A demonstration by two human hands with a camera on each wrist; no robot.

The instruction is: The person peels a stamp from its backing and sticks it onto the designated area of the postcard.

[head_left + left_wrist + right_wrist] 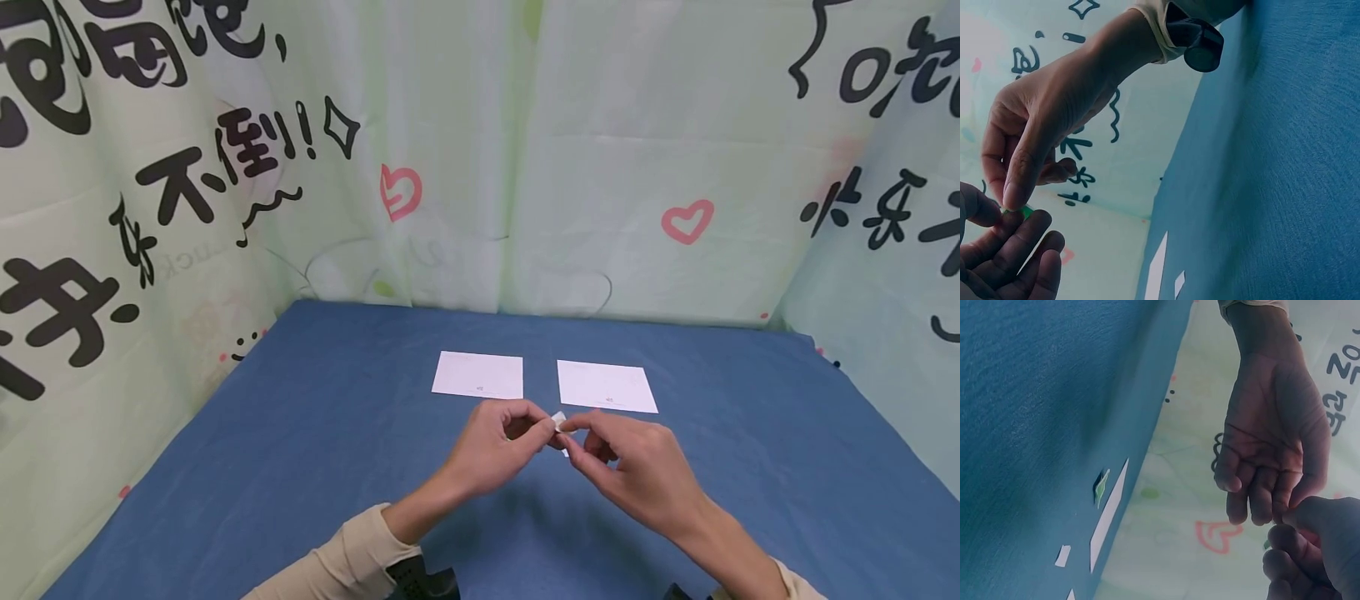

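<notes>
In the head view my left hand [498, 446] and right hand [637, 471] meet above the blue cloth, fingertips against fingertips. Between them, pinched by the thumb and forefinger of each hand, is a small thin piece [558, 419], pale in this view. From the left wrist its edge shows green [1026, 212]; most of it is covered by fingertips. The remaining fingers of both hands are loosely bent. Just behind the hands lie two white cards, a left card [477, 375] and a right card [606, 386].
The right wrist view shows a small green-and-white piece [1102, 487] on the cloth beside a white card [1109, 519], plus a small white scrap [1063, 555]. Blue cloth [300, 467] covers the table. A printed curtain [450, 167] surrounds its back and sides.
</notes>
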